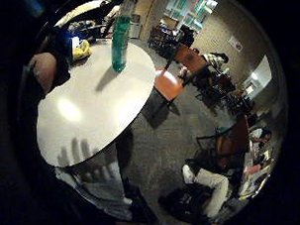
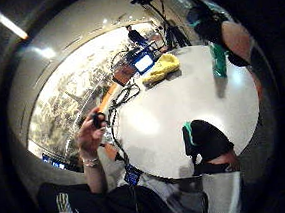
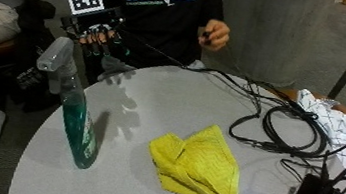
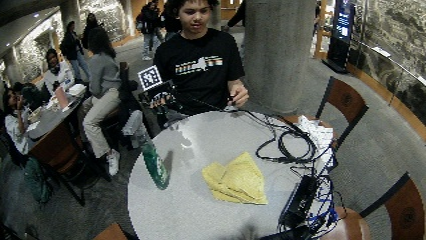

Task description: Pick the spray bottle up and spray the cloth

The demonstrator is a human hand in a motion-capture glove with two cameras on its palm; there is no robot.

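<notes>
Table [image 3: 138, 107] holds spray bottle [image 3: 76, 119], cloth [image 3: 200, 166], cables [image 3: 276, 126].

The spray bottle [image 3: 72, 109] stands upright near the round table's [image 3: 139, 102] edge, green liquid filling its clear body, grey trigger head on top. The yellow cloth [image 3: 199, 164] lies crumpled and folded near the table's middle, apart from the bottle.

My table [image 3: 159, 105] looks smooth and matt; the cloth [image 3: 199, 165] soft, woven; the bottle [image 3: 74, 109] glossy, clear plastic.
</notes>
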